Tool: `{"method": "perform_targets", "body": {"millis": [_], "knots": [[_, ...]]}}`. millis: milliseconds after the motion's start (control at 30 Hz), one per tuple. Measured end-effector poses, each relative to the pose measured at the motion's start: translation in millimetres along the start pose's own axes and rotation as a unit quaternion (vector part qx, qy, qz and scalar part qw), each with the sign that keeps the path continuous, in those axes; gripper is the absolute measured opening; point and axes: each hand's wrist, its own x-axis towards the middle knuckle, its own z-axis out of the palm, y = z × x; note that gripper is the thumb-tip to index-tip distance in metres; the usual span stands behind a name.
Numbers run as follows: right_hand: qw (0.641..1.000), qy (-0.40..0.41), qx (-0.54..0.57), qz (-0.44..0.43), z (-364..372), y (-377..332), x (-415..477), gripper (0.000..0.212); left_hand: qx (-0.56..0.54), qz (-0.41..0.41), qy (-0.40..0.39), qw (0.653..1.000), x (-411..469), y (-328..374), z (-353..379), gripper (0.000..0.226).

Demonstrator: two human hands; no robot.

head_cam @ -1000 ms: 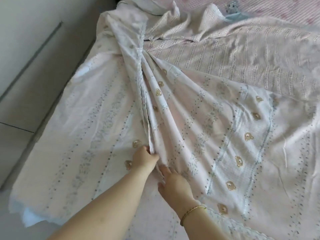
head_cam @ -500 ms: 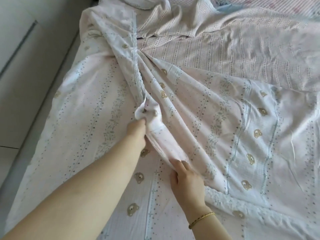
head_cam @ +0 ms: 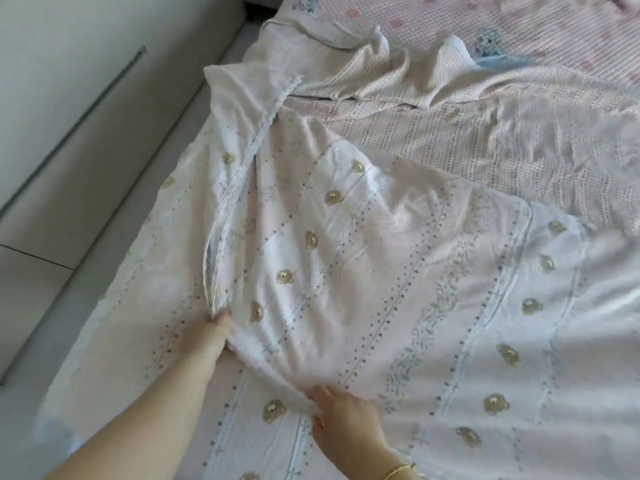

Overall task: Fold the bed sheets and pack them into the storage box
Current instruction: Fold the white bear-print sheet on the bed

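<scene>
sheet [head_cam: 363,244]: pale pink-white, grey dotted stripes, tan bear motifs
blanket [head_cam: 485,140]: pink-beige check
bracelet [head_cam: 398,472]: gold

1. A pale cabinet front [head_cam: 62,81] fills the left side; a dark groove [head_cam: 72,131] runs diagonally across it.
2. A grey strip [head_cam: 138,202] lies just beside the cabinet's lower edge.
3. The bed's pink checked cover [head_cam: 519,22] shows at the top right; a blue patch [head_cam: 488,46] sits on it.
4. A thin gold bracelet [head_cam: 398,472] circles a wrist at the bottom edge.
</scene>
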Motion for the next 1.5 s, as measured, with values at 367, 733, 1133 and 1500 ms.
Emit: {"method": "perform_targets", "body": {"millis": [367,733,1133,1500], "knots": [[0.999,-0.035,-0.006,0.016,9,-34,35,0.048,0.053,0.105,0.078,0.990,49,45,-14,0.030],[0.959,0.246,-0.060,0.131,12,-112,119,0.027,-0.032,0.185,-0.015,0.982,118,129,-59,0.016],[0.978,0.185,-0.059,0.074,45,-136,102,0.049,-0.192,-0.113,-0.106,0.969,151,-3,-164,0.014],[0.959,0.251,-0.095,0.086,58,-155,119,0.060,0.012,0.013,-0.005,1.000,196,73,-159,0.033]]}}
